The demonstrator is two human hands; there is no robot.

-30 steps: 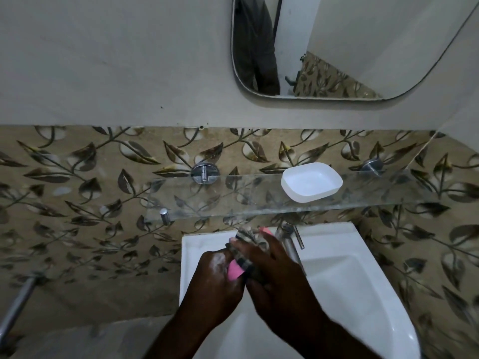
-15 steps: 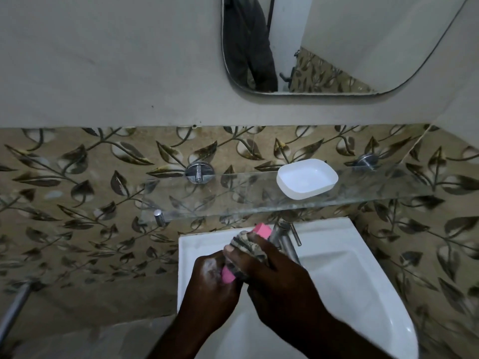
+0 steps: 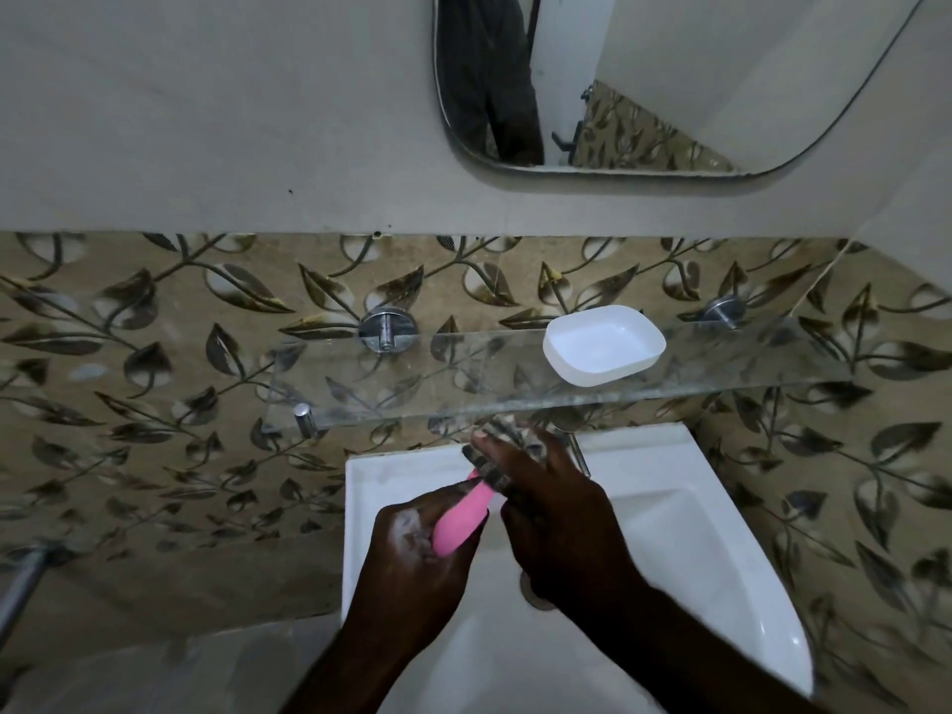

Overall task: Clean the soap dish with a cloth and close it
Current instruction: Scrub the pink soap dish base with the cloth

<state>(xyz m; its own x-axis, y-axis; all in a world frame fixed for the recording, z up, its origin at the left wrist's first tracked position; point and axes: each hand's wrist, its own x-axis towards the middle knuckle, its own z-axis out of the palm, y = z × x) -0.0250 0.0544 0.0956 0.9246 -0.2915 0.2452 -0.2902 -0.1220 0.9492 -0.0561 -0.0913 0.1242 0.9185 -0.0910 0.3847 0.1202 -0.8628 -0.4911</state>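
Left hand (image 3: pixel 412 551) grips pink piece (image 3: pixel 458 523); right hand (image 3: pixel 559 528) grips cloth (image 3: pixel 490 474); white dish half (image 3: pixel 602 345) open on shelf (image 3: pixel 463 391).

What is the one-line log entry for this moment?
left hand holds pink dish half | right hand holds cloth against it | white dish half on glass shelf | dish not closed

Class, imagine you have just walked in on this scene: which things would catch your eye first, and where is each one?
The bright pink piece stands out most, gripped in the soapy left hand over the white sink, with the right hand pressing a striped cloth against its upper end. Next comes the open white dish, sitting on the glass shelf above the sink.
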